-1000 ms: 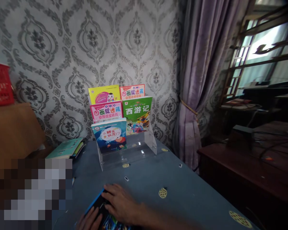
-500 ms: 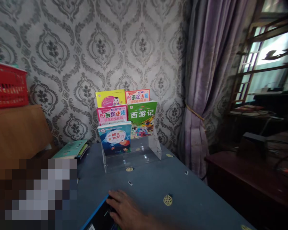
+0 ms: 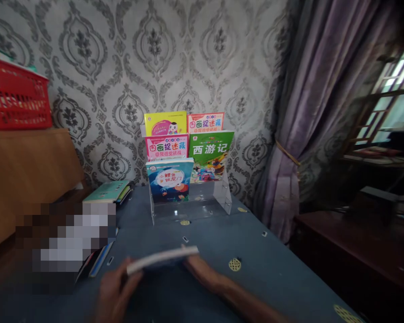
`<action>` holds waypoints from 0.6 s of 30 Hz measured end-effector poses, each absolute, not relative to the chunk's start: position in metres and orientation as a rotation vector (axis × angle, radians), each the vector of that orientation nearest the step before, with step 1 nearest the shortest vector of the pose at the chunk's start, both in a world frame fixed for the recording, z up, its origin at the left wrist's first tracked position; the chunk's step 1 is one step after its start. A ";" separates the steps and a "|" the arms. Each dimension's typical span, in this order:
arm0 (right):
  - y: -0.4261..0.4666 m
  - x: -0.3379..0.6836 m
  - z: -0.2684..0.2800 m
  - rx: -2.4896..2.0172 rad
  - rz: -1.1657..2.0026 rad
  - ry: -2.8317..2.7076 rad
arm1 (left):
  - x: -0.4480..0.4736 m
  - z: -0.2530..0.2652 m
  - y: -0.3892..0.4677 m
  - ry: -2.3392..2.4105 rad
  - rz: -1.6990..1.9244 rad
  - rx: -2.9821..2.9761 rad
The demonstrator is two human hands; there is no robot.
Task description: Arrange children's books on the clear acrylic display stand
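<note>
Between my two hands is a book (image 3: pixel 163 257), seen almost edge-on as a pale, slightly bowed strip; its cover does not show. My left hand (image 3: pixel 117 285) is closed on the left end, thumb and fingers to either side of it. At the other end my right hand (image 3: pixel 197 265) grips the book, its fingers mostly behind it and blurred. Beyond stands a clear acrylic book rack (image 3: pixel 224 199). It holds a blue picture book (image 3: pixel 170 181) at the front left, a green book (image 3: pixel 210 157) at right, a pink book (image 3: pixel 166 147) and a yellow book (image 3: pixel 164 123) behind.
An orange-pink book (image 3: pixel 206 122) is at the rack's back right. To the left, a stack of books (image 3: pixel 107 192) and further books (image 3: pixel 101 260) lie beside a blurred-out patch. A red basket (image 3: pixel 16 96) sits on a brown box (image 3: pixel 33 170). A purple curtain (image 3: pixel 289 193) hangs at right.
My left hand has come into view and now holds the book too. The book has been lifted from lying low to edge-on. The camera view has shifted, and the rack appears slightly higher and further right.
</note>
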State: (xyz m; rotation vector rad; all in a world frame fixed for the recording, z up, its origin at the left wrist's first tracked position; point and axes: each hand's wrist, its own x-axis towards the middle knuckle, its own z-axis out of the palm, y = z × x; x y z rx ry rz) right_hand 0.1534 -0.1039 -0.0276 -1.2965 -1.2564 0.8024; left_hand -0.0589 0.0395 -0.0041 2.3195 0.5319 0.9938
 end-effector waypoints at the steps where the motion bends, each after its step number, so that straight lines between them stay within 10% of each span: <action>1: -0.103 0.152 -0.025 -1.259 0.811 -1.197 | -0.052 0.012 0.043 0.648 1.025 2.176; 18: -0.096 0.129 -0.021 -1.203 0.988 -0.866 | 0.018 0.014 0.082 0.538 0.949 0.906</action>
